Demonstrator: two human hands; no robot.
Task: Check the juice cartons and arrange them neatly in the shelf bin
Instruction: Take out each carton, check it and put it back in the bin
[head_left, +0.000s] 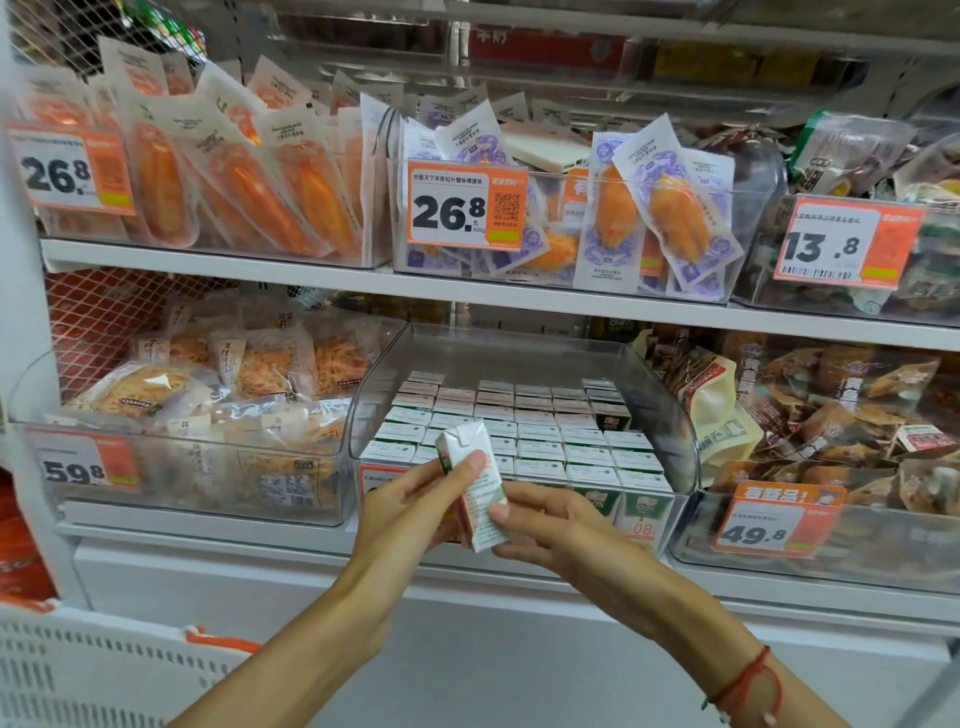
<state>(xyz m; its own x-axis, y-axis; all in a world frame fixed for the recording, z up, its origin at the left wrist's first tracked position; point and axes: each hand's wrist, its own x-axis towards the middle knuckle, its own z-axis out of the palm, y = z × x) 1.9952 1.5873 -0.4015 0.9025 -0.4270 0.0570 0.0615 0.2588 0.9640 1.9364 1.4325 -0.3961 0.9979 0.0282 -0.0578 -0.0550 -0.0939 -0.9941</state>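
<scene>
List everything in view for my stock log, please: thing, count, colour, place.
juice carton: one, white with green and orange print, held in front of the bin
juice cartons: many, white tops, green fronts, rowed in the bin
shelf bin: one, clear, lower shelf centre
orange snack packs: many, upper shelf left
purple-print packs: many, upper shelf centre
price tags: six, orange and white, bin fronts
brown snack packs: many, lower right bin
basket: one, white, bottom left
hands: left and right, both holding the carton
</scene>
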